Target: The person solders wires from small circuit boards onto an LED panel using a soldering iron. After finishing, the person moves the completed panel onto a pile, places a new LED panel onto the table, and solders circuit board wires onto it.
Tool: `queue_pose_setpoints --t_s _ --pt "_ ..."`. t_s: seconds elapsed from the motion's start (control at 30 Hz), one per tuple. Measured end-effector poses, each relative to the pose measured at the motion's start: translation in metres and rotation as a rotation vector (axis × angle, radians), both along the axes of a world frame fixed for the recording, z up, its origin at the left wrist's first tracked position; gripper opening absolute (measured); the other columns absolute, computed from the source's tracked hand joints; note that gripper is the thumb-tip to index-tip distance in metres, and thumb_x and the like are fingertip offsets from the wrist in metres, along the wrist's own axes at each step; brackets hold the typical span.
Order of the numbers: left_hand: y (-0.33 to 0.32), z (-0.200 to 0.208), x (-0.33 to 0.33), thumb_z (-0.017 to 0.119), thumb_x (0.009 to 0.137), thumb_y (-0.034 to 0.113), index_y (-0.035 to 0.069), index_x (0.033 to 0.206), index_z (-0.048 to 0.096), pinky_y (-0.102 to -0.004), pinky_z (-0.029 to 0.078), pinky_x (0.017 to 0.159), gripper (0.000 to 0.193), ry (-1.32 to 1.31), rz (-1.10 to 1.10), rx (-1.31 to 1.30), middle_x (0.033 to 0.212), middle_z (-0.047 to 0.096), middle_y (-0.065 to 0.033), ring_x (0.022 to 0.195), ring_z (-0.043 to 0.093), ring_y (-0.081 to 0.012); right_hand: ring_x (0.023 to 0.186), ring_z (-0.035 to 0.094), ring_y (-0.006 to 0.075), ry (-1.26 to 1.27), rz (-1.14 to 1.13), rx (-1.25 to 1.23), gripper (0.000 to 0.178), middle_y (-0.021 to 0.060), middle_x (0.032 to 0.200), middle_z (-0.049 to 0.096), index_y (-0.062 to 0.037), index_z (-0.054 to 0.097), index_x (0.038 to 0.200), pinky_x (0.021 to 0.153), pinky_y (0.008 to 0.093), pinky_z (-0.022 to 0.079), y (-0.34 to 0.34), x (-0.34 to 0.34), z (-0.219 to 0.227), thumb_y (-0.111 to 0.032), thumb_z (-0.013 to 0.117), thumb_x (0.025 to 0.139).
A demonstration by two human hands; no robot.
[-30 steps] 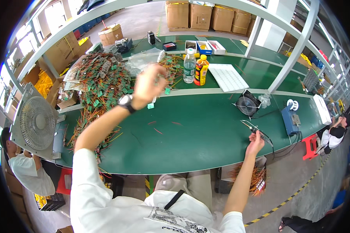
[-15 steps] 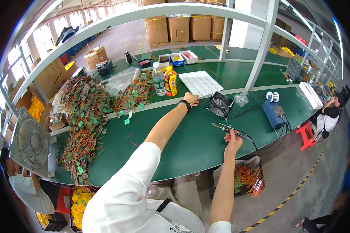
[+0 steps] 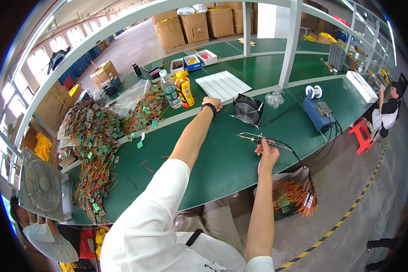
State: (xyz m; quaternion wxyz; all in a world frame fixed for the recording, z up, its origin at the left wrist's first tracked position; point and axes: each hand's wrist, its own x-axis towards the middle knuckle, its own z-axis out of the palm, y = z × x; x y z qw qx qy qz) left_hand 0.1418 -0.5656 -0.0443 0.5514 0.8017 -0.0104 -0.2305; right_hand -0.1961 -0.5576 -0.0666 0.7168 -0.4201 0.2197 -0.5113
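Note:
My left hand (image 3: 213, 104) reaches across the green workbench to the near edge of a white sheet (image 3: 223, 85) marked with a grid of small parts. Its fingers are curled together; whether they grip the sheet's edge or something small is hidden. Held pen-like in my right hand (image 3: 268, 155) is a soldering iron (image 3: 251, 138), its tip pointing left above the bench. A thin light strand, perhaps solder wire, shows beside the tip. A small black fan (image 3: 248, 110) stands between my hands, just beyond the iron.
A clear bottle (image 3: 171, 93) and a yellow-red bottle (image 3: 184, 90) stand left of the sheet. Wired circuit boards (image 3: 93, 129) heap up at left by a large fan (image 3: 41, 185). The blue soldering station (image 3: 318, 113) carries a solder spool (image 3: 314, 92). A metal post (image 3: 290, 47) rises behind.
The view has shifted, so the bench things sit slightly higher and further left. My left hand stays at the sheet's edge, and my right hand keeps the soldering iron in nearly the same place.

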Motion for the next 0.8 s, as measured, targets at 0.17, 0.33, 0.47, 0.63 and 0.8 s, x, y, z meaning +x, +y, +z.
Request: queue_pose_setpoints --t_s 0.17,0.33,0.47,0.63,0.8 --pt "0.001 0.0 0.018 0.065 0.072 0.008 -0.003 0.074 0.063 -0.0295 0.054 0.053 0.011 -0.057 0.038 -0.069 0.072 0.067 -0.0122 0.064 0.066 -0.0188 0.052 0.055 0.0122 -0.004 0.016 -0.008 0.012 0.0066 0.068 0.061 0.0024 0.06 0.093 0.046 0.0213 0.037 0.003 0.003 0.005 -0.009 0.062 0.089" --pt "-0.013 0.011 0.006 0.062 0.076 0.004 -0.001 0.083 0.06 -0.0295 0.051 0.046 0.009 0.065 0.01 -0.107 0.07 0.065 -0.0103 0.062 0.066 -0.0186 0.053 0.055 0.0118 0.018 0.005 -0.005 0.012 0.0065 0.069 0.061 0.0027 0.06 0.093 0.047 0.0211 0.037 0.001 -0.003 0.004 -0.009 0.062 0.089" --pt "-0.016 0.008 0.006 0.056 0.079 0.0 -0.001 0.083 0.06 -0.0309 0.053 0.046 0.007 0.057 -0.004 -0.048 0.075 0.067 -0.0119 0.064 0.069 -0.02 0.053 0.055 0.0116 0.036 -0.008 0.007 0.012 0.0064 0.069 0.06 0.0031 0.06 0.092 0.047 0.0211 0.038 0.0 -0.006 0.005 -0.009 0.062 0.089" --pt "0.004 0.008 0.039 0.053 0.084 0.004 0.002 0.083 0.061 -0.0303 0.052 0.045 0.009 0.017 0.018 -0.008 0.076 0.068 -0.0108 0.062 0.068 -0.0185 0.053 0.055 0.0114 0.038 0.016 0.014 0.012 0.006 0.069 0.06 0.0032 0.06 0.093 0.047 0.0209 0.038 0.005 0.002 0.011 -0.008 0.061 0.089" --pt "0.011 0.032 0.02 0.051 0.088 0.005 -0.002 0.103 0.056 -0.0313 0.056 0.058 0.017 0.128 -0.132 -0.167 0.092 0.07 -0.0145 0.076 0.07 -0.0215 0.053 0.054 0.0114 0.04 0.0 -0.006 0.011 0.0055 0.069 0.06 0.0028 0.061 0.093 0.048 0.0213 0.038 -0.002 -0.007 0.005 -0.008 0.061 0.089"
